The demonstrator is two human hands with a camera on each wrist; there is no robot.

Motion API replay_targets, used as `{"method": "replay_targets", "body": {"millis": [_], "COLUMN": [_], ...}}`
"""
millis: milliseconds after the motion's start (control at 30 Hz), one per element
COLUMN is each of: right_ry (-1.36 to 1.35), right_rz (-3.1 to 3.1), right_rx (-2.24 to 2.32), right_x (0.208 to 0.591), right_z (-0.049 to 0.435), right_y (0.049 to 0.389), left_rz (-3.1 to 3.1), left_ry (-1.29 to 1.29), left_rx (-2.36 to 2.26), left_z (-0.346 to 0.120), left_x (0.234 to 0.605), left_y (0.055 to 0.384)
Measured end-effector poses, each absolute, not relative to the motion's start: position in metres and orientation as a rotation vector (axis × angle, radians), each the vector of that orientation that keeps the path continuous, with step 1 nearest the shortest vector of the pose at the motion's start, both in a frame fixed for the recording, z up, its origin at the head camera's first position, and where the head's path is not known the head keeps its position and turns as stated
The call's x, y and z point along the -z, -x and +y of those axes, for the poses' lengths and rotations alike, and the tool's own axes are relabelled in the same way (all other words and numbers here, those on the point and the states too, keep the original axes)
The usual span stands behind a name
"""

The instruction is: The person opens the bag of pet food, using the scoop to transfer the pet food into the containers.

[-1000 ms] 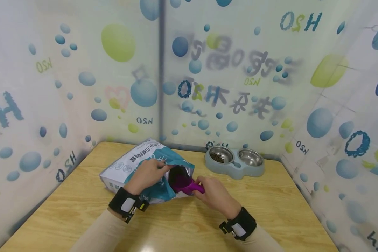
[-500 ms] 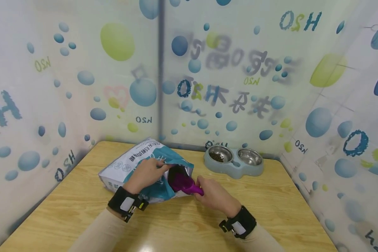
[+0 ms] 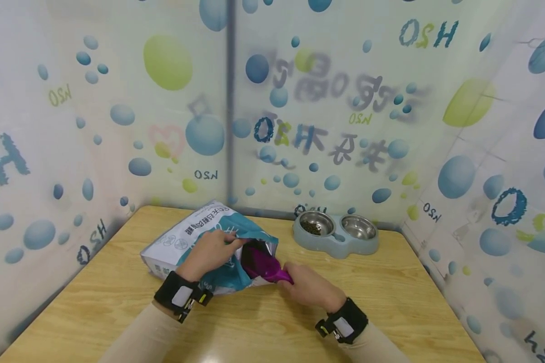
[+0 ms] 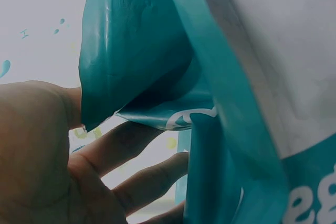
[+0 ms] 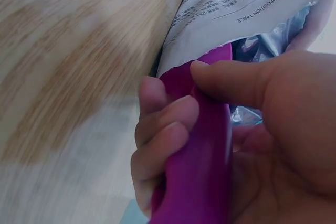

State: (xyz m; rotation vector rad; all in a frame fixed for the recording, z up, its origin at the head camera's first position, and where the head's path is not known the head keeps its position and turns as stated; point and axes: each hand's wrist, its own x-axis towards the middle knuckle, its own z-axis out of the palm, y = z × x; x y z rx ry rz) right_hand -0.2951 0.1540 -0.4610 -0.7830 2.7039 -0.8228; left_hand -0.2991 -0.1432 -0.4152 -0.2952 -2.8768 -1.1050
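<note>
A white and teal pet food bag point(image 3: 177, 239) lies on its side on the table, its silver-lined mouth facing right. At that mouth my left hand point(image 3: 210, 255) pinches the upper edge. In the left wrist view the teal film point(image 4: 136, 35) folds down between thumb and fingers. My right hand point(image 3: 311, 286) grips the handle of a purple scoop point(image 3: 264, 265), with fingers wrapped round it and the thumb along the top in the right wrist view. The scoop's bowl sits partly inside the bag opening; its far end is in shadow.
A grey-blue double pet bowl point(image 3: 336, 247) stands at the back right of the wooden table point(image 3: 263, 327). Its left steel bowl holds some brown kibble point(image 3: 313, 228). Printed curtains rise behind and at both sides.
The scoop has shifted slightly in the bag's mouth, and more of its purple bowl shows now. My left hand keeps its hold on the edge; the head view has moved a little.
</note>
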Motion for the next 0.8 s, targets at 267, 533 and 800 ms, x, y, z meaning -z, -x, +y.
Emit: {"method": "replay_targets", "body": {"millis": [267,533,800], "right_ry": [0.802,0.879,0.947], "right_rz": [2.628,2.586,2.553], "right_rx": [0.857,0.831,0.806], "right_x": [0.457,0.452,0.449], "right_z": [0.160,0.179,0.194], "right_y": [0.300,0.309,0.320], "left_rz": [-2.871,-2.880,-2.892], "left_ry": [0.302,0.311,0.317], "left_rx": [1.106,1.124,1.097], "left_z": [-0.144,-0.144,-0.145], "left_x": [0.416,0.416,0.417], "left_y": [0.300,0.302,0.303]}}
